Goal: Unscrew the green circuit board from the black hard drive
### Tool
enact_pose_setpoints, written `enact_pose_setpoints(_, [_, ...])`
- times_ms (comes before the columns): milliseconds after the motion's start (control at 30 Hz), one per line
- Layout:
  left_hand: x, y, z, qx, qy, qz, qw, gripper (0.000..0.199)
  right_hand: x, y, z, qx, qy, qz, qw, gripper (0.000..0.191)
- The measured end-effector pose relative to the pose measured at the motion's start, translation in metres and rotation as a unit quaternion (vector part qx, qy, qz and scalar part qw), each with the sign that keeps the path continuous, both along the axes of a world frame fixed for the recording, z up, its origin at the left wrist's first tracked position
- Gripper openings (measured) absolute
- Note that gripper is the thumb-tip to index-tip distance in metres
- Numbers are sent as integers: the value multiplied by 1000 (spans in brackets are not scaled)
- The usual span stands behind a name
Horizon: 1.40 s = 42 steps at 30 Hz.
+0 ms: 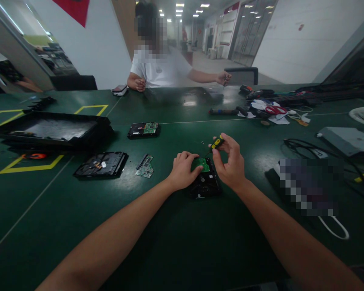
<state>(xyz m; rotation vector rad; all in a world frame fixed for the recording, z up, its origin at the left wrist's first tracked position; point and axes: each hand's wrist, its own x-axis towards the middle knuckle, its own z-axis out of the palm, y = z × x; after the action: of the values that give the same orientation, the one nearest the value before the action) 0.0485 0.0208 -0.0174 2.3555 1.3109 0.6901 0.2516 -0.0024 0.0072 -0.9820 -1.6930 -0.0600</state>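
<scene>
A green worktop point(164, 242) spans the frame, with open room running from the center down to its near edge at bottom. A black tray point(60, 126) sits at left, well apart from the hard drive point(204, 184) at center, a flat dark case with a green circuit board point(204, 164) at its far end. The left hand point(183, 170)'s grip rests spread on the drive's left side; the right hand point(230, 162)'s grip pinches a yellow-and-black screwdriver point(217, 143), its shaft slanting down toward the board.
</scene>
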Motion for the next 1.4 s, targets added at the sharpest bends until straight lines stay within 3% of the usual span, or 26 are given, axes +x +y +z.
enact_pose_setpoints(1400, [1,0,0,2,5,3,1000,49,0,0,-1,21,-11,-7,1000,64])
